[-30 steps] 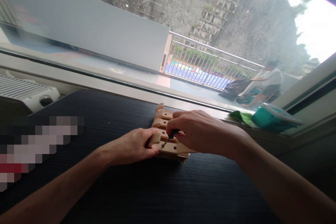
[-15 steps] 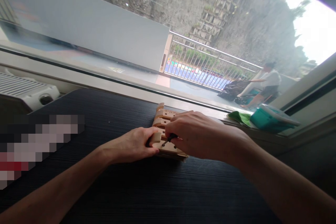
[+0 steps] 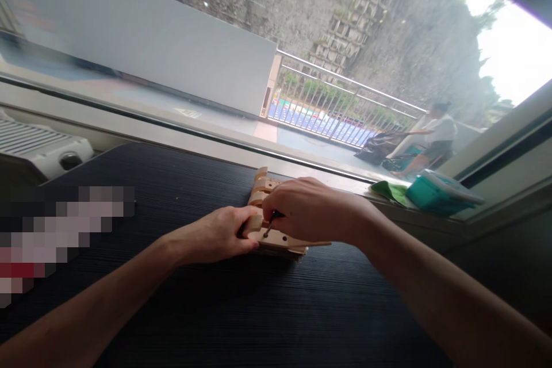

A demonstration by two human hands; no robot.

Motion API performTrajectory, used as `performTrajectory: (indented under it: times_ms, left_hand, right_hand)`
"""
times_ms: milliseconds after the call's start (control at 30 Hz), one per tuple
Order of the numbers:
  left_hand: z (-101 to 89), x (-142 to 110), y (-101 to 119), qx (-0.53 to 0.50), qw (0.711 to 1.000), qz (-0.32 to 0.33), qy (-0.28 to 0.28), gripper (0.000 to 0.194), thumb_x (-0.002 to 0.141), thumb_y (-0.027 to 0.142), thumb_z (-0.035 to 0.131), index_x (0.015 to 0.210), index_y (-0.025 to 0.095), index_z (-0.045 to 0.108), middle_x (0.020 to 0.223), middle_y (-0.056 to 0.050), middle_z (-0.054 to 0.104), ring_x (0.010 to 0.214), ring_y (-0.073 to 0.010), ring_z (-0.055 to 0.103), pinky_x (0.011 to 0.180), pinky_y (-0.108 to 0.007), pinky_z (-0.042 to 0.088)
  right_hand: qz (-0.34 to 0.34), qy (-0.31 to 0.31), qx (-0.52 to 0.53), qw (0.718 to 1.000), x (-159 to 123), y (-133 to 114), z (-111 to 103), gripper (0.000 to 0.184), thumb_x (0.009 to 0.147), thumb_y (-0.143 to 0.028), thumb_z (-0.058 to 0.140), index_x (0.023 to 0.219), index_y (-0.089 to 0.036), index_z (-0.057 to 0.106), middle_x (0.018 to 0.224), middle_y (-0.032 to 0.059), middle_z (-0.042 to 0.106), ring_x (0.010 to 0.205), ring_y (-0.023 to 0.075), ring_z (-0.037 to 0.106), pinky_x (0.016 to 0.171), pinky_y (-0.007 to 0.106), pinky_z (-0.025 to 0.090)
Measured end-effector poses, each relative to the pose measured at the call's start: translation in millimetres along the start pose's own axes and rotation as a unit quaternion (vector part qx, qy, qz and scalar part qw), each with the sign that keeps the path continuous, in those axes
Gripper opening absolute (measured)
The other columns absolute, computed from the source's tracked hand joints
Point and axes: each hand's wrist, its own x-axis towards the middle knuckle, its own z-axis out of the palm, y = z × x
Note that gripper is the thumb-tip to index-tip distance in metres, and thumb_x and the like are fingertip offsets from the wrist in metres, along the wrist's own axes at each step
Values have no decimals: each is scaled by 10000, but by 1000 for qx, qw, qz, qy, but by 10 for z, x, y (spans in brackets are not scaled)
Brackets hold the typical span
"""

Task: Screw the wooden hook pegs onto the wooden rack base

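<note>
A pale wooden piece made of several slats with curved ends and dark round holes rests on the black table. My left hand grips its near left corner, thumb in front and fingers around the curved end. Over the slats, my right hand is closed on a small dark screwdriver, most of its handle hidden in the fingers. The tip meets a hole in the nearest slat. Another hole in that slat, further right, shows uncovered. The far slats are partly covered by my right hand.
The black table stands against a window sill. On the sill lie a green cloth and a teal box. A white heater is at the left. Outside the glass, a person is beside a railing.
My right hand has turned and shifted slightly left on the screwdriver, whose shaft now stands steeper. My left hand keeps its grip on the wooden piece.
</note>
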Motion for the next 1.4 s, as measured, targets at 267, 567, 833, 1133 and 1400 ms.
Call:
performTrajectory:
  times_ms: [267, 567, 833, 1133, 1400]
  left_hand:
    - [-6, 3, 30, 2, 1000, 4, 4, 201, 771, 364, 556, 912, 221, 558, 783, 36, 604, 704, -149, 558, 633, -248, 382]
    - [-49, -16, 117, -12, 1000, -4, -8, 261, 736, 356, 563, 951, 208, 574, 836, 15, 633, 727, -152, 560, 651, -240, 402]
    - [-9, 10, 27, -3, 1000, -15, -3, 240, 754, 398, 543, 897, 206, 575, 787, 22, 623, 709, -161, 565, 637, -253, 398]
    - [-15, 3, 35, 2, 1000, -11, 5, 257, 760, 399, 558, 920, 199, 584, 790, 21, 632, 704, -163, 564, 631, -252, 389]
    - [-29, -11, 67, -18, 1000, -23, -5, 264, 759, 364, 564, 981, 224, 588, 802, 35, 634, 726, -160, 578, 625, -239, 397]
  right_hand:
    - [59, 26, 28, 998, -1, 59, 38, 271, 835, -346, 501, 914, -210, 721, 797, 50, 698, 705, 165, 582, 584, 256, 324]
    - [19, 32, 37, 999, -139, 85, -42, 186, 793, -199, 534, 891, -197, 692, 782, 23, 671, 671, 125, 535, 566, 237, 294]
    - [28, 44, 8, 999, -79, -6, 35, 241, 897, -292, 479, 836, -178, 681, 807, 52, 693, 688, 146, 573, 571, 256, 287]
    - [59, 48, 8, 997, -119, -3, 23, 269, 874, -367, 489, 956, -195, 678, 826, 55, 702, 712, 175, 610, 562, 262, 304]
    - [8, 53, 12, 998, -174, 11, -32, 146, 831, -205, 525, 807, -211, 669, 786, 22, 679, 691, 137, 571, 573, 257, 269]
